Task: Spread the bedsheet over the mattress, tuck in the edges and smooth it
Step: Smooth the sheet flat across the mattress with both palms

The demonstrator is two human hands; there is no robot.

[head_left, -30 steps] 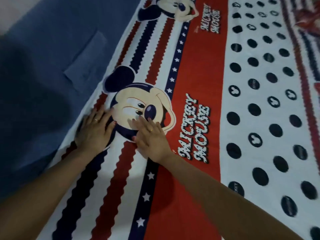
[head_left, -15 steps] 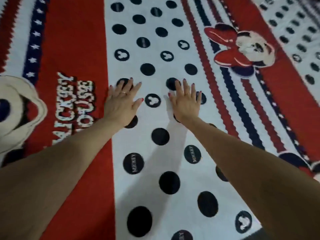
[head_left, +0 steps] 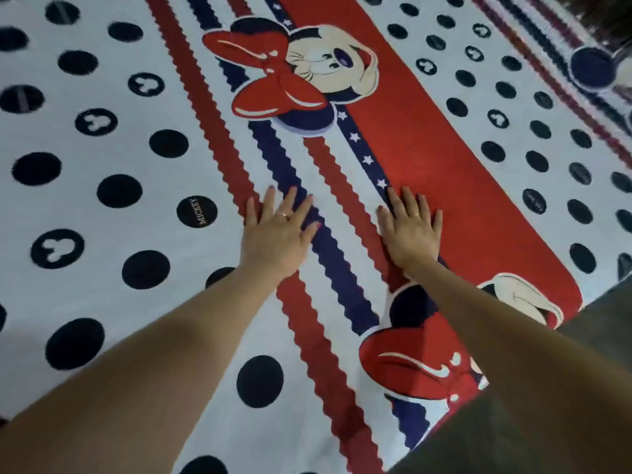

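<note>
Gold ring bands show on both hands. The left hand [head_left: 277, 234] lies flat, palm down, fingers straight and slightly spread, pressing the bedsheet [head_left: 102, 148] over its scalloped red and navy stripes. The right hand [head_left: 410, 227] lies flat the same way just beside it, on the starred navy stripe and red band. Both forearms reach out straight. The bedsheet covers the bed; its near edge falls at the lower right.
</note>
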